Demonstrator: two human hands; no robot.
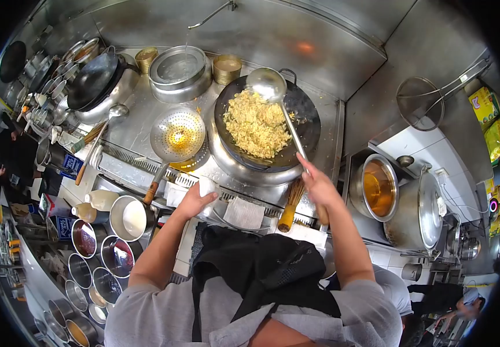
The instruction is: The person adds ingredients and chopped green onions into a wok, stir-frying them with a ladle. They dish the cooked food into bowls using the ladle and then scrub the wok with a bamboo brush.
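Note:
Fried rice (256, 124) lies in a black wok (305, 115) on the stove. My right hand (319, 184) is closed around the long handle of a metal ladle (267, 85), whose bowl rests at the far edge of the rice. My left hand (197, 201) is closed on a white cloth (208, 188) in front of the wok's left side. Left of the wok, a perforated strainer (177, 135) with a wooden handle sits over a container of yellow oil.
Several pots of sauces (117, 255) stand at the lower left. A bamboo brush (290, 211) lies before the wok. To the right are a bowl of amber liquid (379, 188) and a large lidded pot (429, 211). Other people (452, 306) are at the lower right.

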